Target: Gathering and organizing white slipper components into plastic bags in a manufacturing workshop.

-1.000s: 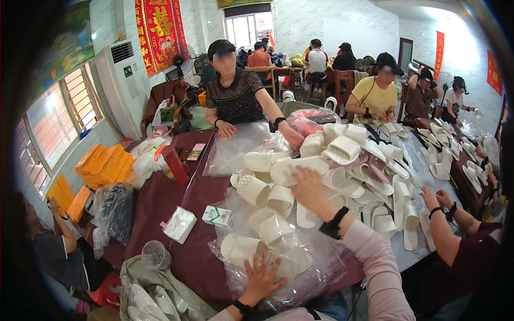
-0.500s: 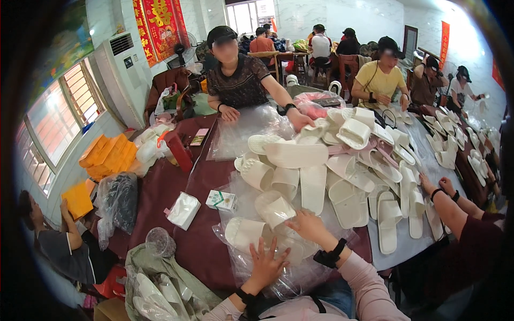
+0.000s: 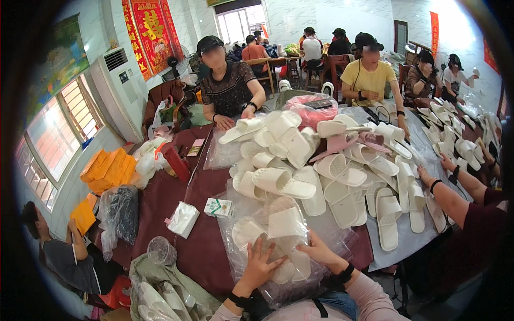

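Observation:
A pair of white slippers lies in front of me on clear plastic bags (image 3: 332, 262): the left slipper (image 3: 245, 230) and, beside it, the right slipper (image 3: 285, 222). My left hand (image 3: 261, 266) rests across their lower part, its fingers spread apart. At the right slipper's outer edge, my right hand (image 3: 322, 253) holds the side, thumb over the sole. Its fingertips are partly hidden by the slipper. Just beyond, a large heap of white slippers (image 3: 281, 182) covers the table, with a few pink slippers (image 3: 337, 143) among them.
A dark red tabletop (image 3: 206, 251) carries a tissue pack (image 3: 183, 219) and a white-green box (image 3: 219, 207). By my left side, a sack (image 3: 136, 267) holds more slippers, next to a clear plastic cup (image 3: 161, 250). Co-workers sit opposite; another person's arms (image 3: 450, 200) reach in from the right.
My right hand has drawn the right slipper nearer, beside the left one. My left hand shifted slightly. The person opposite pulled an outstretched arm back, and slippers on the heap moved.

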The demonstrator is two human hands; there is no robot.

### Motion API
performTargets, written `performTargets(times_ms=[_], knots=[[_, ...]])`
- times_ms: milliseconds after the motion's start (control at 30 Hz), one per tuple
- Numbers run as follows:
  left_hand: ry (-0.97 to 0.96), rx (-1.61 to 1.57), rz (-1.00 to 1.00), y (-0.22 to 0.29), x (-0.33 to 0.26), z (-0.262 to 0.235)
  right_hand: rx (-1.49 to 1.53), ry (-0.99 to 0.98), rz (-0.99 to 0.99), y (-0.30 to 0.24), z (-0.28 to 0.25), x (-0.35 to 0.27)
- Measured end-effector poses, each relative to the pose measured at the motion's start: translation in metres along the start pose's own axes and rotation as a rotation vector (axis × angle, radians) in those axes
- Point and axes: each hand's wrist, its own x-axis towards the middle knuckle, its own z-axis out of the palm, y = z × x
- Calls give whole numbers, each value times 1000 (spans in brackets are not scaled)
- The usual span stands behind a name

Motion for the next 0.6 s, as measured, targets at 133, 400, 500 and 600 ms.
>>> performTargets(times_ms=[133, 400, 500, 600], knots=[[-6, -44, 3, 2, 23, -6, 243, 242, 89, 1, -2, 2], [473, -371, -695, 21, 25, 22, 295, 417, -31, -22, -10, 31], [482, -1341, -1026, 23, 24, 28, 345, 410, -70, -18, -8, 37], [204, -1685, -1213, 21, 36, 16, 285, 448, -120, -10, -18, 48]])
